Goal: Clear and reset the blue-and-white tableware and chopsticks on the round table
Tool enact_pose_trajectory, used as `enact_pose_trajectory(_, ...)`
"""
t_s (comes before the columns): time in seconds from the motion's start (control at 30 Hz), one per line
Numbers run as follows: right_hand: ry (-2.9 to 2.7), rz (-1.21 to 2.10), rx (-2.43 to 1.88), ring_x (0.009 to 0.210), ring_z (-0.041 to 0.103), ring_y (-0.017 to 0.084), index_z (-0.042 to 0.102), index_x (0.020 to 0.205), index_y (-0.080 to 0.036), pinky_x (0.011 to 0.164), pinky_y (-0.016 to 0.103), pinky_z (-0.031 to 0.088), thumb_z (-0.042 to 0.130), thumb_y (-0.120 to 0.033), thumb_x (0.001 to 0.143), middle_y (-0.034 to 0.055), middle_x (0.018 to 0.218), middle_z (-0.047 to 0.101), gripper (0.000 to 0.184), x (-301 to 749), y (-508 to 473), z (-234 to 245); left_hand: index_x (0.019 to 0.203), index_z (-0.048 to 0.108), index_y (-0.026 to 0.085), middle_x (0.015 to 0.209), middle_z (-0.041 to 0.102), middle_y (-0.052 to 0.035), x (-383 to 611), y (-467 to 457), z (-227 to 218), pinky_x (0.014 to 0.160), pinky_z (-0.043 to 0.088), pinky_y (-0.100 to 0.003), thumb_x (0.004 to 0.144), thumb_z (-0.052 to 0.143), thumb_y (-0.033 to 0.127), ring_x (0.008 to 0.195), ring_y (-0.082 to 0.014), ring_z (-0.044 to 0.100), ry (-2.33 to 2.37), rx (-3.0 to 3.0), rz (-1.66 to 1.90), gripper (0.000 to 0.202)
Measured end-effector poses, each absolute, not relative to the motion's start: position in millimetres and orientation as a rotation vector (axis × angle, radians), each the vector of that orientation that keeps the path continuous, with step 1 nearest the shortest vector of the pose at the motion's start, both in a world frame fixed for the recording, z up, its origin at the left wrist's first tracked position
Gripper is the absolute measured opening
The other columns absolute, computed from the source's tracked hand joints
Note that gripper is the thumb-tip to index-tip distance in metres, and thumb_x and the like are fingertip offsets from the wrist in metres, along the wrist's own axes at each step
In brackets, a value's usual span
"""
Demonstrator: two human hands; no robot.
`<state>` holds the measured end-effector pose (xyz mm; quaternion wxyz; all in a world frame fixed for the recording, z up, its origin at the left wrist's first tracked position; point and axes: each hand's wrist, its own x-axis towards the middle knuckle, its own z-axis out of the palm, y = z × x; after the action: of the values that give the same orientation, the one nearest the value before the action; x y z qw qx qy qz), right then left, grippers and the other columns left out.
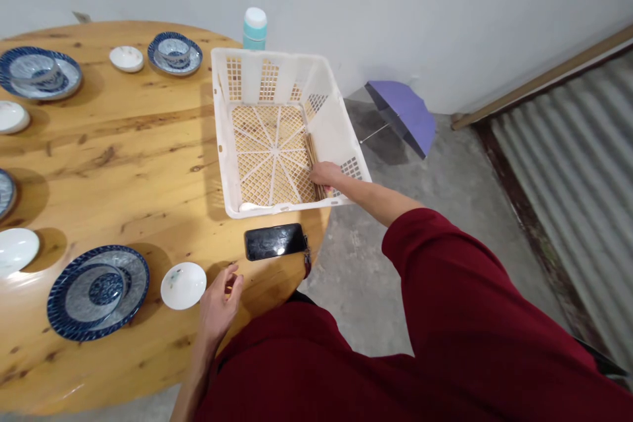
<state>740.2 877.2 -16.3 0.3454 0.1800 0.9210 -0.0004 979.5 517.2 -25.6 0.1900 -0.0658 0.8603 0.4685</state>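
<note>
My right hand [327, 175] reaches into the white plastic basket [346, 138] at the table's right edge and closes on a bundle of wooden chopsticks [312, 153] lying along the basket's right inner side. A white spoon [252, 207] lies at the basket's near edge. My left hand [219, 306] rests on the round wooden table [133, 145] with its fingers loosely curled and nothing in it, next to a small white dish [183, 285] and below a black phone [275, 241].
Blue patterned plates with bowls [97, 291] [175, 53] [39, 72] and small white dishes [126, 58] [17, 249] ring the table. A teal bottle [254, 28] stands behind the basket. A purple umbrella [403, 112] lies on the concrete floor; corrugated metal [573, 171] lies at right.
</note>
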Motion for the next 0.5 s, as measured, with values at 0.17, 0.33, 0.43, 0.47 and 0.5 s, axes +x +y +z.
enact_pose_trajectory(0.17, 2.44, 0.046, 0.438, 0.075, 0.076, 0.025, 0.075, 0.112, -0.009, 0.08, 0.031, 0.057, 0.056, -0.027, 0.093, 0.0156, 0.074, 0.075, 0.032, 741, 873, -16, 0.113, 0.067, 0.021, 0.093, 0.077, -0.0062, 986, 515, -27, 0.065, 0.057, -0.028, 0.089, 0.052, 0.051, 0.08, -0.0201, 0.074, 2.403, -0.199, 1.334, 0.042)
enact_pose_trajectory(0.33, 2.468, 0.078, 0.392, 0.083, 0.077, 0.026, 0.077, 0.105, -0.011, 0.08, 0.031, 0.056, 0.057, -0.024, 0.092, 0.0174, 0.078, 0.076, 0.027, 742, 870, -15, 0.113, 0.067, 0.021, 0.096, 0.077, -0.0068, 997, 513, -38, 0.067, 0.057, -0.03, 0.089, 0.052, 0.054, 0.082, -0.0208, 0.074, 2.398, -0.244, 1.328, 0.044)
enact_pose_trajectory(0.43, 2.486, 0.104, 0.367, 0.094, 0.076, 0.029, 0.077, 0.105, -0.011, 0.083, 0.032, 0.056, 0.058, -0.023, 0.091, 0.0187, 0.086, 0.077, 0.027, 743, 869, -13, 0.114, 0.067, 0.021, 0.096, 0.077, -0.0068, 999, 513, -41, 0.068, 0.057, -0.03, 0.089, 0.051, 0.054, 0.083, -0.0209, 0.074, 2.4, -0.242, 1.315, 0.044)
enact_pose_trajectory(0.47, 2.488, 0.109, 0.364, 0.097, 0.075, 0.029, 0.077, 0.105, -0.011, 0.085, 0.033, 0.056, 0.058, -0.023, 0.09, 0.0192, 0.088, 0.077, 0.027, 744, 869, -12, 0.113, 0.067, 0.021, 0.095, 0.077, -0.0067, 999, 513, -40, 0.068, 0.057, -0.03, 0.089, 0.051, 0.054, 0.082, -0.0208, 0.074, 2.404, -0.237, 1.31, 0.044)
enact_pose_trajectory(0.5, 2.489, 0.111, 0.36, 0.101, 0.075, 0.03, 0.077, 0.106, -0.011, 0.086, 0.033, 0.056, 0.059, -0.022, 0.09, 0.0198, 0.091, 0.077, 0.027, 744, 869, -11, 0.113, 0.068, 0.021, 0.094, 0.077, -0.0067, 999, 513, -40, 0.068, 0.057, -0.031, 0.089, 0.051, 0.053, 0.081, -0.0208, 0.074, 2.409, -0.231, 1.305, 0.044)
